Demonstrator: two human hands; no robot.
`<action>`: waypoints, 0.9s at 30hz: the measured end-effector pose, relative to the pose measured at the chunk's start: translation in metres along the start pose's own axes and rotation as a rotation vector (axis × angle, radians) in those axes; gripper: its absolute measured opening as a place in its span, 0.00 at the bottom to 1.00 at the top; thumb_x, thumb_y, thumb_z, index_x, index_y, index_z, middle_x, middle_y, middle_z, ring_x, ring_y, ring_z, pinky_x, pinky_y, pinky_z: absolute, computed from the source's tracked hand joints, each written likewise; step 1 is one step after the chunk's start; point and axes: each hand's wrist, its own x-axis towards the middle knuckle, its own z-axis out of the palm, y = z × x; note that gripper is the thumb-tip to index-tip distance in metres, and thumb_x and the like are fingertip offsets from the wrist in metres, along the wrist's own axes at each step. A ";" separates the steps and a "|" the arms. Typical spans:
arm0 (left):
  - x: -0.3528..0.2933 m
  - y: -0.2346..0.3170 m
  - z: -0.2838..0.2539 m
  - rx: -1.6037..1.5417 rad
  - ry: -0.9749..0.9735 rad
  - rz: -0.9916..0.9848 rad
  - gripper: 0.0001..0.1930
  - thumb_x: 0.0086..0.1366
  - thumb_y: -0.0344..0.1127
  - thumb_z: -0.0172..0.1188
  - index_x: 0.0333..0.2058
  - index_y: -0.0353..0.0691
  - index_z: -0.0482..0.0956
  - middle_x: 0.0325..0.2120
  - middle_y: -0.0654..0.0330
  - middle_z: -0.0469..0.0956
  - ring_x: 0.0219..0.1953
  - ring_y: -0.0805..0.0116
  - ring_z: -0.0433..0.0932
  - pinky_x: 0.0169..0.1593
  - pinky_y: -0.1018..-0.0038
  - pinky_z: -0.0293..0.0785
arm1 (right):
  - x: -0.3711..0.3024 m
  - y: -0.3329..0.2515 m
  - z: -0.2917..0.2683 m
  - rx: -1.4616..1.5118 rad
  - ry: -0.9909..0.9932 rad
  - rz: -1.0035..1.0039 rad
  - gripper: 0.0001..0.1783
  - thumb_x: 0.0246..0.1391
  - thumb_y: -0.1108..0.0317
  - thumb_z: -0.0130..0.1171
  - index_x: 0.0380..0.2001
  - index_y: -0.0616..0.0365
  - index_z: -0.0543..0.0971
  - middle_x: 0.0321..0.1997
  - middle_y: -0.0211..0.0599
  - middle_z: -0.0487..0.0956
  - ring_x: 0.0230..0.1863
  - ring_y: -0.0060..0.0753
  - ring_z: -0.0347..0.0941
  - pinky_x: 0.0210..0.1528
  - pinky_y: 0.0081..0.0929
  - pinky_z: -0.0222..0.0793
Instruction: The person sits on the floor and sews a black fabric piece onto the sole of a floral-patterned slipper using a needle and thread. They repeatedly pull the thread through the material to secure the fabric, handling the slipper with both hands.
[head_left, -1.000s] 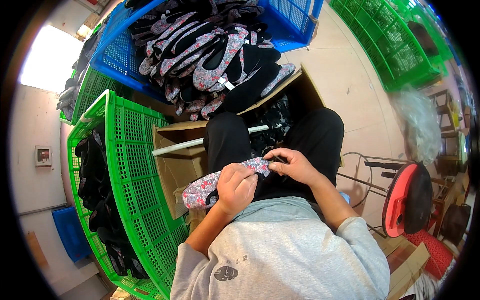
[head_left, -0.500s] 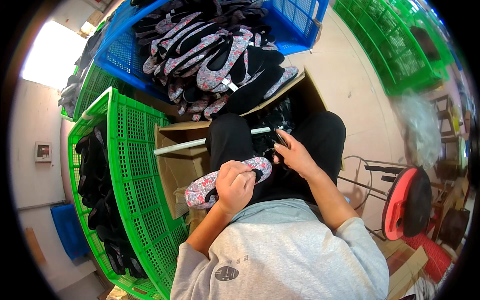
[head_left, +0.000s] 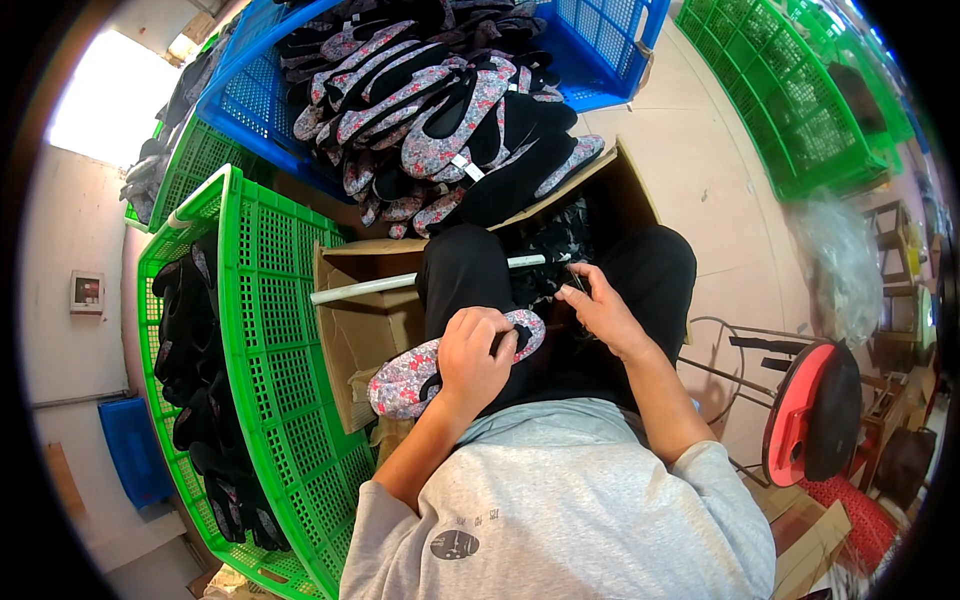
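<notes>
Slipper (head_left: 402, 388): one, floral with dark lining, held above the lap at the left thigh, one end pointing left and near, the other right and far.

Left hand (head_left: 475, 355): clamped on the slipper around its middle, fingers curled over the top edge.

Right hand (head_left: 605, 312): to the right of the slipper and apart from it, thumb and fingers drawn together on a dark tool (head_left: 575, 284); its kind is too small to tell.

Step in hand: by judgement, small handwork on the single slipper, the left hand steadying, the right hand clear of the fabric. Next move, if at the same piece, calls for a firm left hold, the worked spot turned outward, and the tool brought in with care for the left fingers.

Box (head_left: 342, 375): cardboard, open, around the knees; dark scraps (head_left: 548, 243) inside.

Rod (head_left: 365, 290): white, lying across the box, left to right.

Blue crate (head_left: 610, 75): far side, holding a heap of floral slippers (head_left: 450, 130).

Green crate (head_left: 295, 420): left, holding dark goods (head_left: 188, 330).

Stool (head_left: 795, 425): red and black, right.

Plastic bag (head_left: 838, 255): clear, far right.
</notes>
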 end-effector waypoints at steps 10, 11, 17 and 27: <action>0.017 -0.005 -0.008 0.008 -0.406 -0.051 0.21 0.54 0.21 0.59 0.45 0.48 0.86 0.27 0.58 0.68 0.31 0.58 0.73 0.36 0.66 0.72 | -0.035 -0.012 0.015 0.169 -0.146 -0.105 0.13 0.72 0.62 0.43 0.52 0.55 0.67 0.36 0.29 0.77 0.23 0.12 0.59 0.24 0.12 0.56; 0.022 -0.006 -0.011 -0.004 -0.456 -0.050 0.21 0.54 0.21 0.59 0.45 0.48 0.87 0.27 0.58 0.67 0.30 0.58 0.72 0.36 0.66 0.72 | -0.041 -0.010 0.020 0.209 -0.159 -0.140 0.12 0.72 0.62 0.43 0.52 0.55 0.67 0.36 0.30 0.77 0.23 0.12 0.59 0.24 0.12 0.55; 0.036 -0.008 -0.016 0.049 -0.408 -0.116 0.16 0.56 0.21 0.57 0.39 0.46 0.88 0.28 0.56 0.69 0.31 0.57 0.74 0.35 0.65 0.72 | -0.067 0.016 0.048 0.432 -0.335 -0.173 0.19 0.66 0.68 0.56 0.55 0.59 0.62 0.49 0.37 0.74 0.49 0.21 0.72 0.54 0.22 0.70; 0.013 -0.009 0.013 0.047 -0.068 -0.299 0.13 0.58 0.21 0.55 0.37 0.42 0.85 0.29 0.55 0.72 0.31 0.56 0.76 0.36 0.63 0.73 | -0.048 0.016 0.076 0.100 -0.110 -0.333 0.17 0.65 0.66 0.59 0.51 0.60 0.67 0.39 0.33 0.76 0.35 0.17 0.71 0.37 0.20 0.71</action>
